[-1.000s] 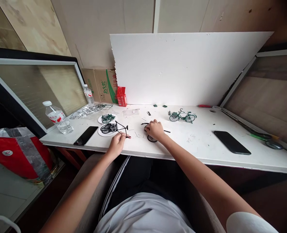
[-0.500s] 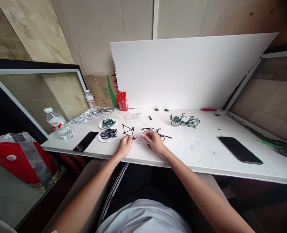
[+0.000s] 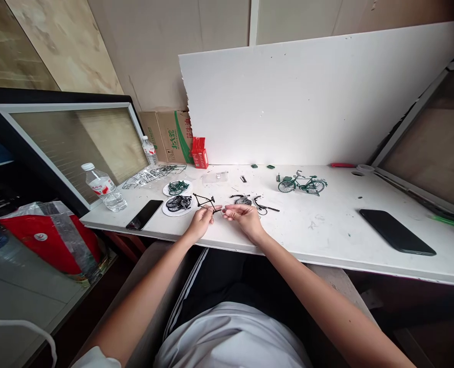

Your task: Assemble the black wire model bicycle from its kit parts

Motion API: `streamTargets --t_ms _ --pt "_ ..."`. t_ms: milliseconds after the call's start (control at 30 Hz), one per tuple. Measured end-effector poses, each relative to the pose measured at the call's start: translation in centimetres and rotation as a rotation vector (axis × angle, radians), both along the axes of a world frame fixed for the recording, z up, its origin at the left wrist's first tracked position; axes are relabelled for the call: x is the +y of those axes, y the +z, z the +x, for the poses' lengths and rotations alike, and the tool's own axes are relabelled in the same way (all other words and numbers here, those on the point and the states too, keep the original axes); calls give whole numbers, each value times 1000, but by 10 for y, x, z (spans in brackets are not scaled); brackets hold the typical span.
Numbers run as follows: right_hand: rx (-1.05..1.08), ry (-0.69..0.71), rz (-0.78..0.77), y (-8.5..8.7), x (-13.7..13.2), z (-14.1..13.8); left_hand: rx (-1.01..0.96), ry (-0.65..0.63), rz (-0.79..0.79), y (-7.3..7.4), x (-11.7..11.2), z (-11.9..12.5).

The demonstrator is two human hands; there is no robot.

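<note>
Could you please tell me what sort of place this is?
Probably an indoor worktable for small models: the left hand holds a small black bicycle frame, a green miniature bicycle is on the white flat tabletop, and white round plates hold small green and black pieces.

"Which surfaces are you seeing?"
"On my feed, a thin black miniature-bicycle frame (image 3: 204,200) is looking like plastic; a clear cylindrical plastic bottle (image 3: 105,187) is shining, glossy."
"And behind?"
"A brown boxy cardboard carton (image 3: 164,134) is looking matt."
</note>
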State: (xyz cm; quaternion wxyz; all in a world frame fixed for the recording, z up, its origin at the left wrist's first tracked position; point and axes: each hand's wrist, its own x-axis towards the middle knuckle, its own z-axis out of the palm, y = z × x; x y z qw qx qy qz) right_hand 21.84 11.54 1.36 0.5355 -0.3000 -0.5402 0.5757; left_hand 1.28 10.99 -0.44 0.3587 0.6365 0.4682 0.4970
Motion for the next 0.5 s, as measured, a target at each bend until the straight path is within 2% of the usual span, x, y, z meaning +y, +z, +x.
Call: streamTargets --t_ms 133,500 --pt "-31 60 -37 -1 2 -3 -11 -21 19 2 -2 2" --pt "-113 100 44 -3 1 -4 41 26 108 5 -11 6"
